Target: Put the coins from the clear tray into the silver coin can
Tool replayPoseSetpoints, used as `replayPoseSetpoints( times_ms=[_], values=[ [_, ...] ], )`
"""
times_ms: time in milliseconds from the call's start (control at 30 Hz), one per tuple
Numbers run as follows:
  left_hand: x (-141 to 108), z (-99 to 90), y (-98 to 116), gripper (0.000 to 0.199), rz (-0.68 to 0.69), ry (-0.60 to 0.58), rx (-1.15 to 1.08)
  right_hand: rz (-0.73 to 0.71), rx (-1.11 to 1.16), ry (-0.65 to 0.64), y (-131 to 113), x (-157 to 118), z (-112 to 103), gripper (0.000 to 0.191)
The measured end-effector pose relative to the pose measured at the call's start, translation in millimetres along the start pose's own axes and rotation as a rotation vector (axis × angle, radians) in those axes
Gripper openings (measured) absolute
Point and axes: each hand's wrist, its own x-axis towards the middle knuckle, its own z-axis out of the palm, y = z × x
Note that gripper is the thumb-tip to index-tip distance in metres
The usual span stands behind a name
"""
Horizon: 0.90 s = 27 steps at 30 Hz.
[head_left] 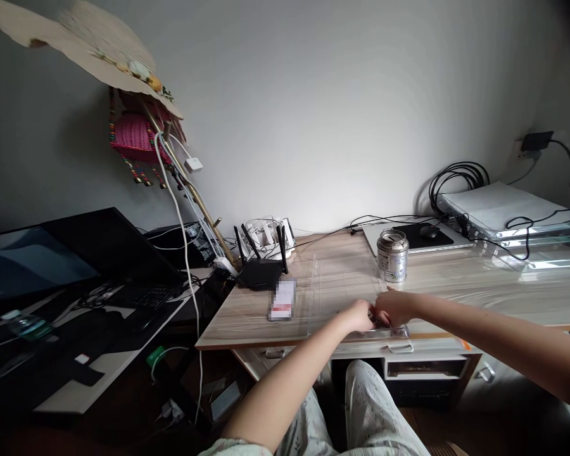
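Close together near the desk's front edge, my left hand (358,315) and my right hand (393,306) are both closed, fingers curled inward. Something small and dark shows between them, too hidden to name. Beneath and beside them lies a clear plastic panel or tray (335,294), its edges faintly visible on the wood-grain desk (232,316). A silver metal can (392,256) stands upright just beyond my right hand. To the left of the panel rests a phone (282,299) with a lit, blurred screen.
A black router (261,272) with antennas stands at the desk's left end. At the back right are a black mouse (428,232) on a dark pad, coiled black cable (458,180), and clear stacked trays (541,244). A monitor (76,253) and hanging cables occupy the left.
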Motion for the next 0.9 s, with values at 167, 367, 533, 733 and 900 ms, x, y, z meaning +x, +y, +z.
replayPoseSetpoints(
  times_ms=[167,367,533,733,900],
  values=[
    [3,-8.8,12,0.017,0.001,-0.085,0.014,0.010,-0.040,0.044,-1,-1,0,0.023],
    [6,-9.4,9,0.016,-0.015,-0.150,-0.013,-0.012,-0.074,0.034,0,4,4,0.022],
    [11,-4.4,6,0.017,0.006,-0.040,-0.009,-0.030,-0.160,0.032,-2,7,2,0.021],
    [21,-1.2,6,0.020,-0.030,-0.069,0.021,0.022,-0.113,-0.074,-4,8,-4,0.016],
    [24,-0.8,9,0.016,-0.025,-0.054,0.107,0.015,-0.078,-0.077,-4,12,-3,0.012]
  ],
)
